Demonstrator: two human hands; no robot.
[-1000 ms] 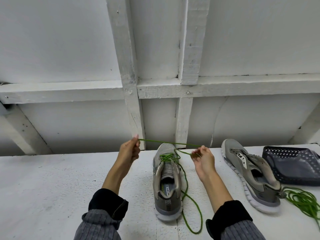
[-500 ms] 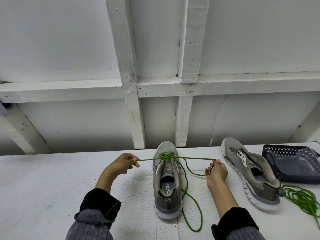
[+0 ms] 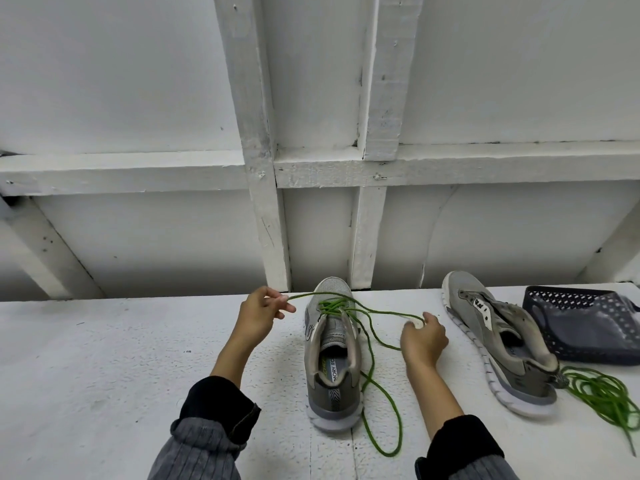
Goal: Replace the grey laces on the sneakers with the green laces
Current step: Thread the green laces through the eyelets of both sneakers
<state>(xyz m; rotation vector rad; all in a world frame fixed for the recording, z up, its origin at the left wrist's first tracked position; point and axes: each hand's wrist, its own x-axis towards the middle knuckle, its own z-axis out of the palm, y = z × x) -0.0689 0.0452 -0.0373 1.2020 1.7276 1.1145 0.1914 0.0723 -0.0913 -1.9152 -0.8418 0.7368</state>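
Both hands drawn nearer the laced sneaker (image 3: 331, 355) since before, left hand (image 3: 258, 317) at 9 o'clock pinching green lace (image 3: 372, 344), right hand (image 3: 423, 342) at 3 o'clock grasping its other end.

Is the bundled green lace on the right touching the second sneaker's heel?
Touching. In the head view, the bundled green lace runs up against the second sneaker's heel with no gap visible.

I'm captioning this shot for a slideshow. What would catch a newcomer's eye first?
The bright green lace stands out, threaded through the grey sneaker at centre, its ends pinched by the left hand and right hand on either side. To the right lie a second, unlaced sneaker and a loose green lace bundle.
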